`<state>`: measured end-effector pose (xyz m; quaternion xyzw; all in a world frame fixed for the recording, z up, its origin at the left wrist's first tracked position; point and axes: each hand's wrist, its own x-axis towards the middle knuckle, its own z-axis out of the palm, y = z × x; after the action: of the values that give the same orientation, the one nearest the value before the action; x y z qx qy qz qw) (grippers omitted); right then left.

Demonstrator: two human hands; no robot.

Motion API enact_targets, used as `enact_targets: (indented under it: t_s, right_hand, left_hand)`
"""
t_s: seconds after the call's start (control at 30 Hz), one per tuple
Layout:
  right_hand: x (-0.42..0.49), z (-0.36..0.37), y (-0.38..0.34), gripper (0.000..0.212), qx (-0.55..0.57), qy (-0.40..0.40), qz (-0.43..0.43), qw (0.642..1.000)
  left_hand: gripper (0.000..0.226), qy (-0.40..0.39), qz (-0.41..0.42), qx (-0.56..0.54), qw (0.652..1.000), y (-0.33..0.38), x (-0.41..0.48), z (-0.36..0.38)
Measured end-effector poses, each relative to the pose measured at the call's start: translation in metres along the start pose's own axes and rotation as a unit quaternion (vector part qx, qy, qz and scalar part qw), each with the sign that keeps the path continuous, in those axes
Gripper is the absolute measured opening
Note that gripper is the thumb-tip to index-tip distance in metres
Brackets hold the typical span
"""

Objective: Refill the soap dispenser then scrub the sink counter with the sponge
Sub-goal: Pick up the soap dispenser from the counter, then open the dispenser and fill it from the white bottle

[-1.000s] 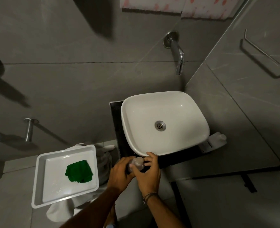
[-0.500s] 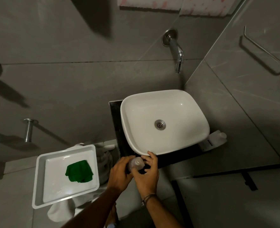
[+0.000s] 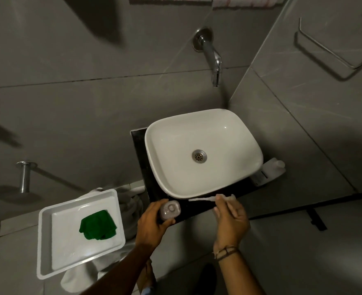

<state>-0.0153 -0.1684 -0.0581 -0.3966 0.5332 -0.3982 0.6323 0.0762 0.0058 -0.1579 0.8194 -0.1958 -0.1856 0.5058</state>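
Note:
A small clear soap dispenser bottle (image 3: 169,210) stands on the black sink counter (image 3: 199,208) at its front left corner, its neck uncovered. My left hand (image 3: 152,225) is wrapped around the bottle. My right hand (image 3: 231,218) holds the pump head with its long thin tube (image 3: 209,198) sideways just in front of the white basin (image 3: 203,152). A white refill bottle (image 3: 269,171) lies at the counter's right end beside the basin. A green sponge or cloth (image 3: 98,225) rests in a white tray (image 3: 48,241) to the left.
A chrome tap (image 3: 210,54) juts from the grey tiled wall above the basin. A metal towel rail (image 3: 333,52) is on the right wall. The tray sits on a white toilet (image 3: 131,207) left of the counter. A chrome pipe (image 3: 24,177) projects at far left.
Both hands were together on the dispenser's top. Now my right hand has pulled the pump and tube out and moved right, while my left hand stays on the bottle.

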Motion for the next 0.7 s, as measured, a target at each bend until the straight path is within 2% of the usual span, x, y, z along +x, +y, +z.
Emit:
enact_targets:
  t_s: [0.13, 0.2, 0.27, 0.53, 0.7]
  right_hand:
    - [0.033, -0.001, 0.024, 0.038, -0.005, 0.057, 0.151, 0.987]
    - [0.045, 0.004, 0.037, 0.028, -0.019, 0.045, 0.210, 0.977]
    - [0.055, 0.012, 0.046, 0.027, -0.045, 0.010, 0.249, 0.967]
    - [0.078, 0.025, 0.060, 0.050, -0.096, -0.089, 0.329, 0.935]
    - [0.080, 0.021, 0.060, 0.044, -0.129, -0.119, 0.288, 0.941]
  left_hand:
    - [0.067, 0.004, -0.007, 0.014, 1.000, -0.003, 0.002, 0.004]
    - [0.068, 0.007, -0.007, 0.021, 1.000, -0.004, 0.004, 0.006]
    - [0.067, 0.012, -0.001, 0.028, 1.000, -0.004, 0.005, 0.008]
    - [0.070, 0.038, -0.010, 0.030, 0.999, 0.005, 0.004, 0.013]
    - [0.071, 0.042, -0.021, 0.023, 0.999, 0.011, 0.002, 0.011]
